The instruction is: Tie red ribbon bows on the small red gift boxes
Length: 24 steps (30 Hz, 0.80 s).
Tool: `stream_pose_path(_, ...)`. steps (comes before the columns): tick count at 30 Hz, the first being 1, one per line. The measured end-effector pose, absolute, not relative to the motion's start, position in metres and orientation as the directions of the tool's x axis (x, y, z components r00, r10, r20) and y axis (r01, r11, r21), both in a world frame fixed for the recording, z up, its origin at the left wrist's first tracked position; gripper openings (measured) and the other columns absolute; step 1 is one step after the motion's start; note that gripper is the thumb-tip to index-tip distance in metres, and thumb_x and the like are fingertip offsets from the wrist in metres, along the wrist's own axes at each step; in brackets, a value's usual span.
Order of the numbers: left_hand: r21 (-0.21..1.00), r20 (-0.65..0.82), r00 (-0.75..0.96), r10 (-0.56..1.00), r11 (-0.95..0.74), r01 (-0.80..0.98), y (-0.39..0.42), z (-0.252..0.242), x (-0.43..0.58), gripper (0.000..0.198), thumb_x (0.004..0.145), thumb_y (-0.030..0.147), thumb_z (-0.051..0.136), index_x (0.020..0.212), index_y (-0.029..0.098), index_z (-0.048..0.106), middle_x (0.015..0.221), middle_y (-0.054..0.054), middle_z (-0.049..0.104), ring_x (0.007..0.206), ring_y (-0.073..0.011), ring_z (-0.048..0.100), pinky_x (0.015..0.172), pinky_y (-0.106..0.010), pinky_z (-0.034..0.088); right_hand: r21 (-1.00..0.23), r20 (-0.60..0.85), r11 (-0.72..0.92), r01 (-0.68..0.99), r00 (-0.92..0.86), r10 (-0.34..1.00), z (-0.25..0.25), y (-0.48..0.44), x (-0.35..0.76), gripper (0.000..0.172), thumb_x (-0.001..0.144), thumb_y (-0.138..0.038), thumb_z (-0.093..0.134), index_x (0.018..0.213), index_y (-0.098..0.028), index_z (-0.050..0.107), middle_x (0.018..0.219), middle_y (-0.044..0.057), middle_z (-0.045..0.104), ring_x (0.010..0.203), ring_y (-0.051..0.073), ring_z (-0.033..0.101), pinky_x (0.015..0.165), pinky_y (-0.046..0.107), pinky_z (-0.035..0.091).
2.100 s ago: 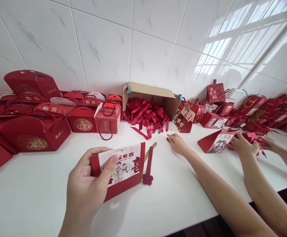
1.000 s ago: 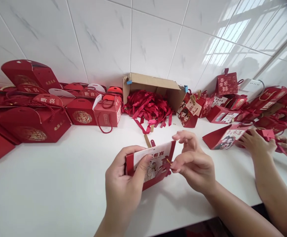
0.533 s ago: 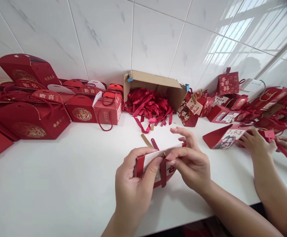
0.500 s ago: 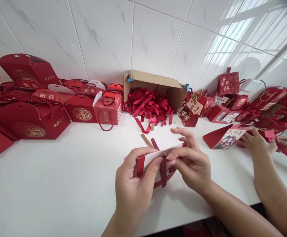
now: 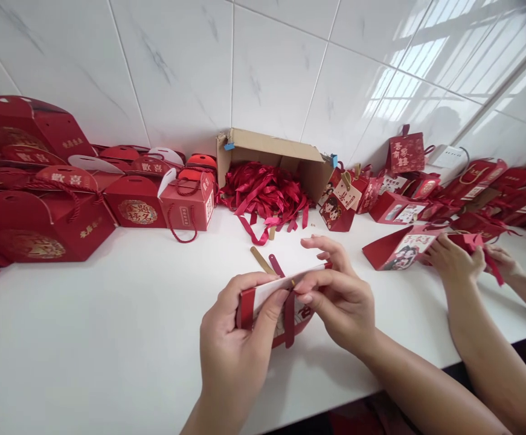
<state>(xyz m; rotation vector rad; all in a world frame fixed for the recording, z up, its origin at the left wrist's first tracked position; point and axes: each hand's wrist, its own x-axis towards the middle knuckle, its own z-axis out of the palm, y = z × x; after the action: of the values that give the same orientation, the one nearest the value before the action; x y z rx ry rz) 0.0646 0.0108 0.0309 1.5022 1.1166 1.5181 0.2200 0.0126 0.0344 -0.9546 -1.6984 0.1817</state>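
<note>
My left hand (image 5: 240, 332) is closed round the left side of a small red and white box (image 5: 269, 296), its thumb on the front near the top edge. At the box's top, my right hand (image 5: 342, 302) pinches a dark red strap (image 5: 289, 320) that hangs down the printed front. A bit of gold shows between the fingertips there. Behind the box, a gold strap (image 5: 261, 260) and a dark red strap (image 5: 275, 264) lie on the white table (image 5: 109, 338).
A cardboard box (image 5: 276, 144) of red ribbons (image 5: 267, 190) stands by the tiled wall. Red gift boxes (image 5: 136, 202) line the left back, more the right. At right, another person's hands (image 5: 455, 260) handle a red box beside a tilted printed box (image 5: 398, 249).
The whole view has shifted, so the things sit slightly further left. Both my hands keep nearly the same hold on the box and strap.
</note>
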Motion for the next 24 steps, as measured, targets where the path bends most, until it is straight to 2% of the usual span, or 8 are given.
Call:
stream_pose_path(4,0.961,0.273,-0.147,0.951,-0.275,0.008,0.007,0.035,0.071,0.008,0.077,0.03,0.07,0.079,0.023,0.067,0.071,0.004,0.072,0.06,-0.0123,0.065,0.057,-0.02,0.054,-0.556,0.753,0.665,0.498,-0.036,0.657,0.035,0.015,0.22,0.008,0.084,-0.024,0.067,0.076,-0.027,0.069,0.121,0.006,0.059,0.117,0.027,0.053,0.094,0.045,0.044)
stream_pose_path(8,0.956,0.291,-0.128,0.948,-0.293,0.006,0.005,0.036,0.076,0.007,0.077,0.03,0.069,0.08,0.024,0.067,0.07,0.005,0.071,0.058,-0.0118,0.063,0.056,-0.02,0.052,-0.547,0.786,0.686,0.479,0.012,0.618,0.034,0.017,0.219,0.003,0.084,-0.025,0.067,0.083,-0.027,0.065,0.12,0.007,0.06,0.116,0.026,0.054,0.092,0.043,0.045)
stream_pose_path(10,0.943,0.333,-0.115,0.936,-0.333,0.018,0.005,0.035,0.076,0.005,0.078,0.029,0.068,0.08,0.025,0.067,0.071,0.006,0.071,0.058,-0.0111,0.062,0.055,-0.02,0.05,-0.596,0.775,0.687,0.415,0.072,0.628,0.033,0.018,0.217,0.017,0.082,-0.029,0.07,0.095,-0.026,0.06,0.116,0.008,0.062,0.112,0.026,0.058,0.091,0.043,0.048)
stream_pose_path(12,0.921,0.389,-0.098,0.916,-0.388,0.027,0.005,0.034,0.076,0.002,0.079,0.027,0.067,0.081,0.025,0.067,0.073,0.005,0.07,0.06,-0.0108,0.062,0.058,-0.02,0.05,-0.691,0.705,0.649,0.318,0.102,0.702,0.032,0.017,0.216,0.026,0.08,-0.033,0.071,0.1,-0.025,0.056,0.102,0.006,0.066,0.095,0.022,0.064,0.081,0.039,0.053)
stream_pose_path(14,0.894,0.448,-0.066,0.891,-0.448,0.024,0.005,0.032,0.075,0.002,0.08,0.024,0.065,0.082,0.026,0.066,0.075,0.005,0.068,0.063,-0.0107,0.062,0.06,-0.019,0.051,-0.752,0.648,0.619,0.225,0.083,0.757,0.032,0.017,0.216,0.021,0.08,-0.032,0.071,0.091,-0.024,0.054,0.08,0.002,0.067,0.074,0.018,0.065,0.065,0.033,0.054)
stream_pose_path(17,0.853,0.521,0.023,0.853,-0.522,0.018,0.007,0.026,0.074,0.014,0.08,0.025,0.067,0.092,0.027,0.061,0.084,0.003,0.066,0.071,-0.0127,0.064,0.06,-0.02,0.052,-0.736,0.674,0.656,0.168,0.081,0.735,0.031,0.015,0.217,0.022,0.08,-0.03,0.071,0.079,-0.024,0.05,0.059,-0.002,0.06,0.061,0.017,0.061,0.053,0.03,0.051)
stream_pose_path(21,0.734,0.624,0.061,0.779,-0.61,0.298,0.016,0.015,0.071,0.049,0.072,0.026,0.075,0.114,0.025,0.051,0.107,-0.004,0.06,0.096,-0.0199,0.062,0.079,-0.028,0.054,-0.669,0.741,0.708,0.226,0.127,0.659,0.031,0.017,0.221,0.024,0.076,-0.029,0.074,0.079,-0.023,0.051,0.064,-0.001,0.061,0.059,0.015,0.06,0.051,0.028,0.05)
stream_pose_path(24,0.646,0.687,0.008,0.726,-0.616,0.45,0.023,0.01,0.065,0.056,0.068,0.028,0.078,0.115,0.022,0.048,0.109,-0.006,0.055,0.103,-0.0237,0.058,0.088,-0.034,0.051,-0.576,0.816,0.773,0.266,0.129,0.564,0.032,0.019,0.223,0.022,0.076,-0.024,0.075,0.081,-0.021,0.054,0.067,-0.001,0.063,0.057,0.013,0.06,0.052,0.026,0.049)
